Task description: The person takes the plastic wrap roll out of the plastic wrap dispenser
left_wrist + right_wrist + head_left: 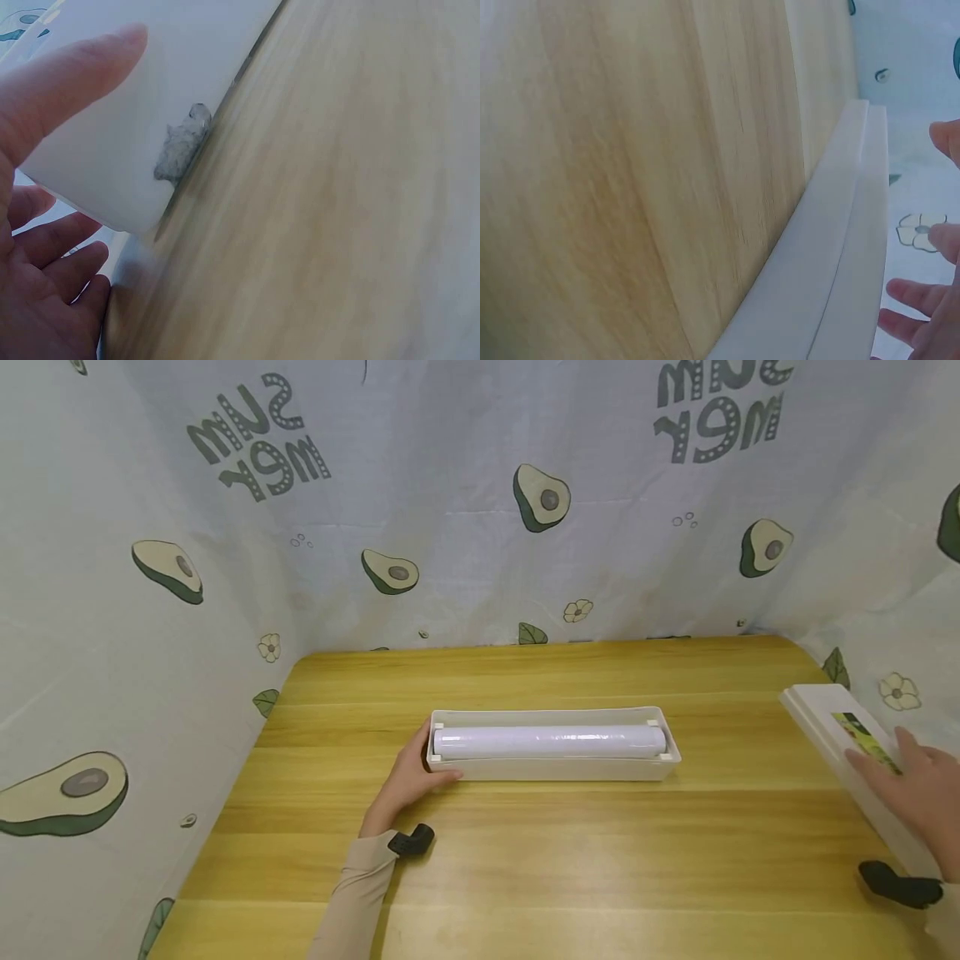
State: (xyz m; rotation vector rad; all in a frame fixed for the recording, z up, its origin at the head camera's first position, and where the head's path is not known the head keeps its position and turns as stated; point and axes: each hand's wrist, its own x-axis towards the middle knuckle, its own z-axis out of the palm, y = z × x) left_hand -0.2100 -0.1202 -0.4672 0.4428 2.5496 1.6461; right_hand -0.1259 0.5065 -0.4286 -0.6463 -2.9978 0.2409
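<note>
A long white open box point(555, 770) lies across the table, with a roll of glossy white film point(550, 742) inside it. My left hand point(411, 770) holds the box's left end, thumb along the front wall and fingers round the end and behind. In the left wrist view, a crumpled clear patch point(182, 146) sticks to the wall near its lower edge. At the right, my right hand point(918, 785) is over a long white lid-like piece point(821, 702) with a green and yellow label point(866, 742). Its fingers are spread, and contact cannot be told.
The wood-grain table point(570, 868) has rounded far corners. A pale cloth point(465, 460) printed with avocados hangs behind it and along both sides. Black wrist bands point(411, 841) sit on both wrists.
</note>
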